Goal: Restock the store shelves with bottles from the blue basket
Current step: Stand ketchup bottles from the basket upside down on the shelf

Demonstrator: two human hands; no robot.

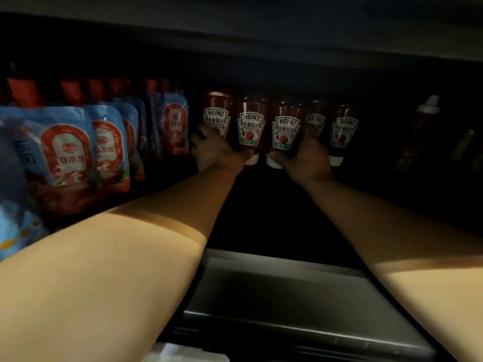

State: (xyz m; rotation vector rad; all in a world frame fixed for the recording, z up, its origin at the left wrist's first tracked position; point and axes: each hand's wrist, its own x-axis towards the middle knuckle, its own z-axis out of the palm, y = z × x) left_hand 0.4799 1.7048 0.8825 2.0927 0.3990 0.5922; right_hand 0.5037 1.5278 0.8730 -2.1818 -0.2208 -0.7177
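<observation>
We are reaching deep into a dark store shelf (274, 212), whose grey front edge runs under our forearms. On its left side hangs or stands a row of blue and red sauce pouches (68, 155), the nearest ones large in view and overlapping each other. At the back of the shelf stands a row of five Heinz ketchup bottles (345, 131), cap down, labels facing us, close beside one another. Far to the right, in deep shadow, we make out a white-capped bottle (427, 104); its label is too dim to read.

Our left hand (215, 152) curls around the second ketchup bottle (251, 131) near its base, thumb across the front just above the white cap, fingers wrapped behind toward the leftmost bottle. Our right hand (305, 159) grips the third ketchup bottle (285, 131) low down in the same way, thumb on the front, fingers (312, 138) curled behind it. The two held bottles stand just beside each other.
</observation>
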